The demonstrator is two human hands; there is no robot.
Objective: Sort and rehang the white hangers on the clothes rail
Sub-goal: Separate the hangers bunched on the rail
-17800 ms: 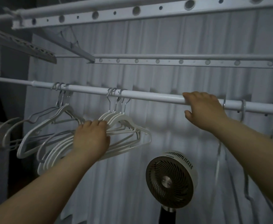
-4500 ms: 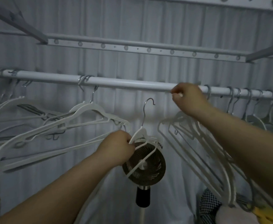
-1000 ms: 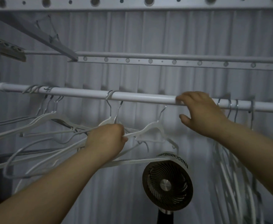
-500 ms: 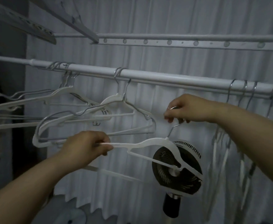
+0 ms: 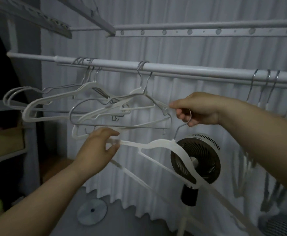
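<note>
White hanger [image 5: 165, 143]: flat plastic, curved shoulders, thin wire hook [image 5: 182, 128]. It is held off and below the rail [image 5: 190, 70], tilted down to the right. Left hand [image 5: 96, 150] pinches its left shoulder end; right hand [image 5: 199, 109] curls round the hook. Bare rail lies directly above. Hung hangers [image 5: 122, 106] crowd the left side, with more hooks [image 5: 267, 86] at right. A round fan [image 5: 200, 160] stands behind, before a pleated curtain [image 5: 190, 48].

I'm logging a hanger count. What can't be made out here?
Head view only:
Right-side hangers: bodies blurred, partly behind the right arm, cut by the edge.
Held hanger: hook partly hidden in the right hand; far end blurred.
Left hangers: overlapping, count unclear.
</note>
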